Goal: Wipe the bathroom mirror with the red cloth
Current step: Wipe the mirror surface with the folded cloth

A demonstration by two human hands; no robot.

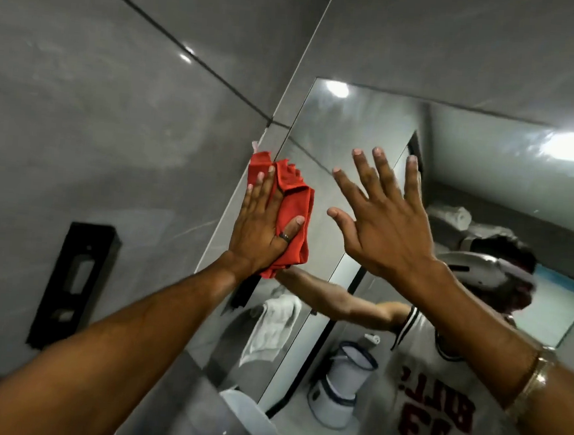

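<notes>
Pressing the red cloth (292, 214) on the mirror (357, 130) at its left edge, left hand (260, 229) lies flat; right hand (388, 225) splayed, empty, mid-glass.

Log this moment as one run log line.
left hand: pressing red cloth on mirror left edge | right hand: open, fingers spread, empty

The left hand (260, 229) covered much of the red cloth (292, 214), so its full shape was hidden. The mirror (354, 126) ran off the right and bottom edges. Whether the right hand (388, 225) touched the glass could not be told. The black wall fixture (74, 283) was blurred, its kind and markings unclear.
</notes>
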